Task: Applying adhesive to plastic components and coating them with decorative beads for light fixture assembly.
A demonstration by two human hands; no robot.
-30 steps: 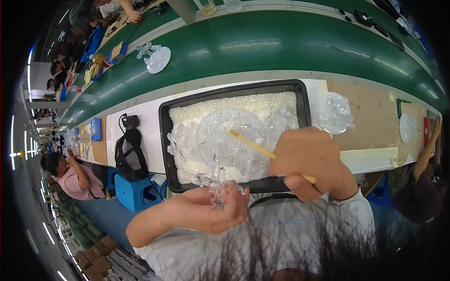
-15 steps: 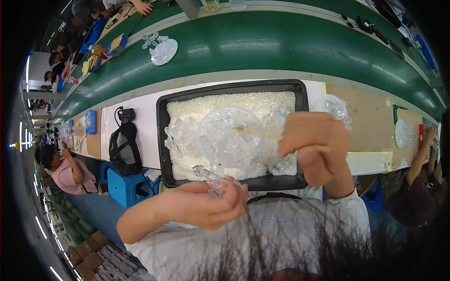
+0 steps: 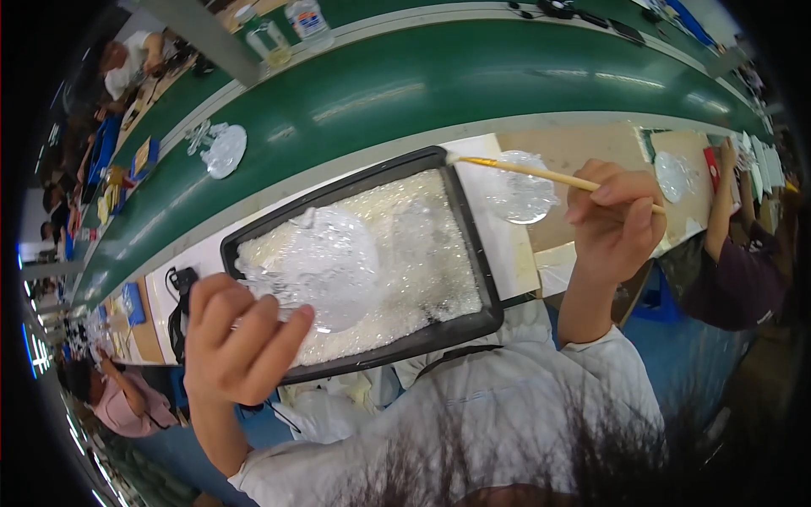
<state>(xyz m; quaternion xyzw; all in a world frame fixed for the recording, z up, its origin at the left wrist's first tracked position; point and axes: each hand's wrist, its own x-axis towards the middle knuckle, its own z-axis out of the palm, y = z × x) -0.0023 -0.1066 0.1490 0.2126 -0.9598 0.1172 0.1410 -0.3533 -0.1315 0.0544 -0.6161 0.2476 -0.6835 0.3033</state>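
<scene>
My right hand (image 3: 621, 215) grips a paintbrush (image 3: 541, 173) by its wooden handle, its pale tip pointing left beyond the tray's far right corner. On the left, my left hand (image 3: 241, 342) is curled over the near left side of a black tray (image 3: 486, 253). Its fingers pinch a clear, glass-like piece (image 3: 274, 291), partly hidden by the fingers and blurred. Translucent granules (image 3: 422, 279) fill the tray. A clear round disc (image 3: 346, 253) lies on them, beside and partly behind the piece in my left hand.
Another clear disc (image 3: 519, 190) lies right of the tray, one more (image 3: 676, 176) farther right. A clear disc with a branching piece (image 3: 224, 150) is on the green surface (image 3: 380, 93) beyond. Bottles (image 3: 308, 24) stand at the back. Co-workers sit left and right, one in a dark sleeve (image 3: 718, 270).
My right hand and the brush have swung from above the granules to the right, outside the tray. My left hand has moved left. The view has turned, so the tray looks tilted.
</scene>
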